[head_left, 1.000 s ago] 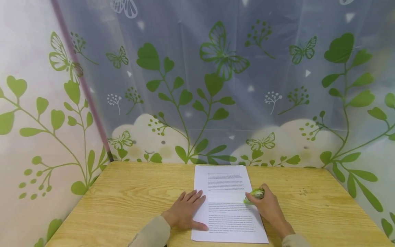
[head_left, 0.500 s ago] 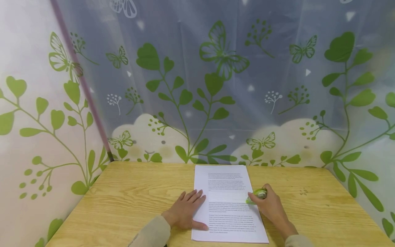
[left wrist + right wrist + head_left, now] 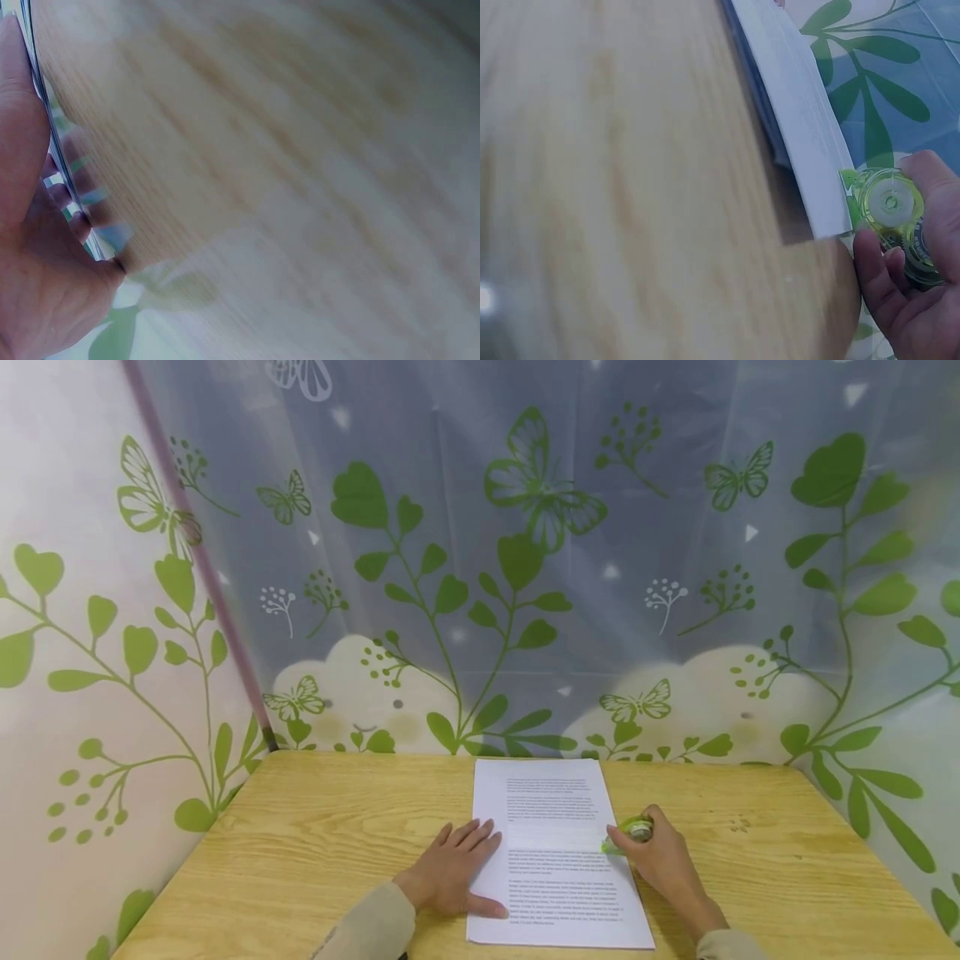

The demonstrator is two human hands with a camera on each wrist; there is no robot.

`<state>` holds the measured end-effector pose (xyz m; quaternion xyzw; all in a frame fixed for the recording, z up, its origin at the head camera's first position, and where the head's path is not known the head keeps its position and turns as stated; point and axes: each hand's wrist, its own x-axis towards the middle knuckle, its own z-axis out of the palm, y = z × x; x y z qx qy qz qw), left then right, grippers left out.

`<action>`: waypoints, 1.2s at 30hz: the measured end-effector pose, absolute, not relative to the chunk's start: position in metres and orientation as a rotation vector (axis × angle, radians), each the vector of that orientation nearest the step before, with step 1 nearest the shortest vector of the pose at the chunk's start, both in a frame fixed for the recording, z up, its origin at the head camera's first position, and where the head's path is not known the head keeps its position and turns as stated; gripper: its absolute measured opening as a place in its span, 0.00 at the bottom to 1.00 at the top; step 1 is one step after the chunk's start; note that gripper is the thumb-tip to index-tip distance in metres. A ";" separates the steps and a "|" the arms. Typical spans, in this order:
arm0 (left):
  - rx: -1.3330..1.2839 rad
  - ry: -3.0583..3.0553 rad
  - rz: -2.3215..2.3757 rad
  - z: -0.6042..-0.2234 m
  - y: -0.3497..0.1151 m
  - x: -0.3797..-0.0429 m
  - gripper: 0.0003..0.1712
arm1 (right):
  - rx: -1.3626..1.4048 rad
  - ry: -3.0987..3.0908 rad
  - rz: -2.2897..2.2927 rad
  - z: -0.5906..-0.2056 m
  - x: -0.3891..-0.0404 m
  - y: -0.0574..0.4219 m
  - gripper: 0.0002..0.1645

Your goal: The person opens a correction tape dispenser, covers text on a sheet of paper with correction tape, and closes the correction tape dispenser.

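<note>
A stack of printed white paper (image 3: 555,935) lies on the table, with a blank band between its text blocks. My left hand (image 3: 453,872) rests on the stack's left side, fingers spread and thumb apart; the left wrist view shows this hand (image 3: 52,292) along the sheets' edge. Near the right edge of the page, my right hand (image 3: 667,860) grips a green see-through correction tape dispenser (image 3: 636,830). Its tip is at the page, beside the blank band. Round reels show through the case of the dispenser (image 3: 891,204) in the right wrist view.
The wooden table (image 3: 300,827) extends to both sides of the paper. Behind it hangs a blue-grey curtain (image 3: 450,527) printed with leaves and butterflies. A pinkish pole (image 3: 217,577) slants down to the table's back left corner.
My right hand has slid slightly to the right with the correction tape dispenser, toward the page's right edge. My left hand stays in place on the paper.
</note>
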<state>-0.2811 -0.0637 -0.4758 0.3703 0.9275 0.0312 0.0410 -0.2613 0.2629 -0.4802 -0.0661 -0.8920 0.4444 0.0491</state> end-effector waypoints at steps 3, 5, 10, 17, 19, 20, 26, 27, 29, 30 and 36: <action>1.147 2.843 0.109 -0.478 -0.064 -0.282 0.59 | -0.219 -2.706 1.384 -0.480 -0.260 0.264 0.29; 1.157 2.844 0.121 -0.482 -0.065 -0.284 0.60 | -0.232 -2.696 1.416 -0.480 -0.260 0.264 0.29; 1.151 2.838 0.126 -0.483 -0.065 -0.285 0.60 | -0.246 -2.690 1.435 -0.480 -0.260 0.266 0.29; 1.110 2.834 0.090 -0.477 -0.062 -0.283 0.59 | -0.235 -2.681 1.443 -0.480 -0.259 0.266 0.28; 1.106 2.832 0.086 -0.477 -0.062 -0.283 0.59 | -0.235 -2.678 1.449 -0.480 -0.258 0.266 0.29; 1.105 2.831 0.084 -0.477 -0.062 -0.282 0.59 | -0.236 -2.676 1.454 -0.480 -0.258 0.266 0.29; 1.101 2.829 0.094 -0.476 -0.062 -0.282 0.59 | -0.256 -2.660 1.478 -0.480 -0.258 0.266 0.28; 1.099 2.828 0.095 -0.476 -0.063 -0.282 0.59 | -0.258 -2.656 1.482 -0.480 -0.258 0.266 0.28; 1.093 2.826 0.098 -0.476 -0.063 -0.282 0.59 | -0.262 -2.648 1.492 -0.481 -0.259 0.266 0.27; 1.091 2.825 0.099 -0.475 -0.063 -0.282 0.59 | -0.264 -2.644 1.498 -0.482 -0.259 0.267 0.27; 1.102 2.819 0.122 -0.476 -0.063 -0.282 0.60 | -0.391 -2.491 1.714 -0.486 -0.258 0.275 0.37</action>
